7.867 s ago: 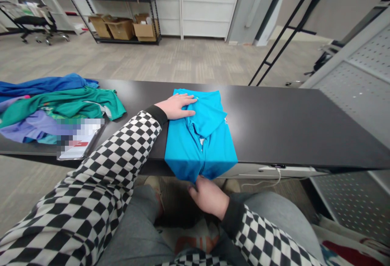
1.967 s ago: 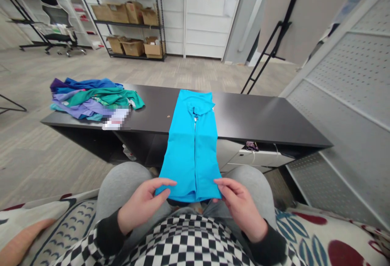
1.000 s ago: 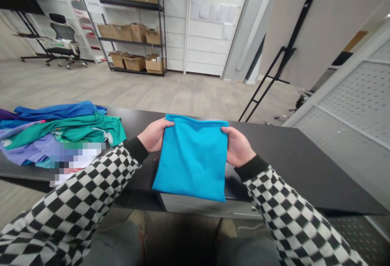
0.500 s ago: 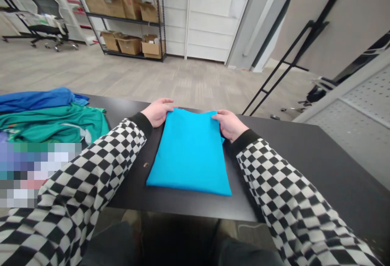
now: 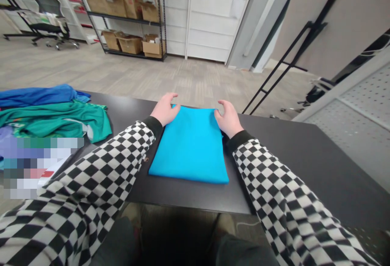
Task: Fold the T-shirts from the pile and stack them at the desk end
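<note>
1. Two checkered sleeves (image 5: 91,193) reach forward from the near edge of my view, above dimly lit trouser legs (image 5: 114,239).
2. Dark tabletop (image 5: 280,156): I see a smooth, charcoal surface with a soft sheen towards its far side. Its near edge runs just beyond the legs, and a small brownish spot (image 5: 146,160) shows beside the left sleeve.
3. Folded blue cloth (image 5: 189,144): it lies flat on the tabletop, between the two forearms, as a neat four-sided shape. Its nearer edge is set in from the table's near edge.
4. Clothing pile (image 5: 57,113): blue, green and lavender garments lie rumpled at the left. In front of them is a white sheet (image 5: 57,167) with a red mark, partly blurred out.
5. Left hand (image 5: 165,111) and right hand (image 5: 229,120): each is at a far corner of the cloth, thumb and fingers spread apart. I cannot tell how firmly either touches the fabric.
6. Grey-beige carpet (image 5: 195,83): it extends beyond the table, with a perforated panel (image 5: 365,95) and a black stand (image 5: 278,73) to the right.
7. Background: I see an office chair (image 5: 47,14), a black shelf (image 5: 131,19) bearing cardboard boxes (image 5: 130,44), and a white cabinet (image 5: 210,26).
</note>
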The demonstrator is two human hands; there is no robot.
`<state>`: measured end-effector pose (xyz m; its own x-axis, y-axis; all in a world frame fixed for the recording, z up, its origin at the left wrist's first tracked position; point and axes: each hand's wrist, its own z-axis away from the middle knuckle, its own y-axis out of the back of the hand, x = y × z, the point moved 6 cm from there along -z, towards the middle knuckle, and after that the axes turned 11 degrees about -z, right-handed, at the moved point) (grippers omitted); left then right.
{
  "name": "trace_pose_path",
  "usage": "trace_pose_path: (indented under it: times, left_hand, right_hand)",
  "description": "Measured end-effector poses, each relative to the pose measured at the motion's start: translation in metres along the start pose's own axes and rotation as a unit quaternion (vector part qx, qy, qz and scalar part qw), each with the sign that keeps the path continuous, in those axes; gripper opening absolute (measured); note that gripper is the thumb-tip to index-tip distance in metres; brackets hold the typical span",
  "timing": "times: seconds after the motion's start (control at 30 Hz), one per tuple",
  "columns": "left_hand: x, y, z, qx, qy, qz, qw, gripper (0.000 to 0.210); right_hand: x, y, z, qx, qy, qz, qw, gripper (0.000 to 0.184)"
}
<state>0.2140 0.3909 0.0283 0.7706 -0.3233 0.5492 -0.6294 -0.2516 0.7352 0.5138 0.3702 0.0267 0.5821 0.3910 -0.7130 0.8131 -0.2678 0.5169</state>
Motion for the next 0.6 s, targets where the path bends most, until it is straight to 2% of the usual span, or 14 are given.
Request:
trace_pose_path:
  times: [0.07, 0.13, 0.23, 0.3, 0.47, 0.6]
  left_hand:
    - [0.019, 0.002, 0.016, -0.043, -0.08, -0.085, 0.992, 0.062]
    - [0.033, -0.005, 0.031, -0.121, -0.131, -0.148, 0.973, 0.067]
    - [0.036, -0.023, 0.044, -0.236, -0.137, -0.221, 0.936, 0.08]
    - [0.032, -0.031, 0.046, -0.274, -0.124, -0.246, 0.922, 0.088]
    - [0.025, -0.035, 0.04, -0.299, -0.124, -0.251, 0.912, 0.096]
    - [0.016, -0.029, 0.035, -0.289, -0.099, -0.255, 0.917, 0.091]
  right_hand:
    - [-0.026, -0.004, 0.01, -0.047, 0.082, 0.071, 0.993, 0.053]
    - [-0.044, -0.017, 0.023, -0.127, 0.11, 0.124, 0.978, 0.057]
    - [-0.046, -0.04, 0.039, -0.254, 0.048, 0.19, 0.947, 0.069]
    - [-0.039, -0.049, 0.045, -0.303, -0.01, 0.213, 0.929, 0.076]
    - [-0.028, -0.048, 0.045, -0.318, -0.054, 0.223, 0.92, 0.085]
    - [-0.02, -0.041, 0.043, -0.304, -0.08, 0.227, 0.922, 0.088]
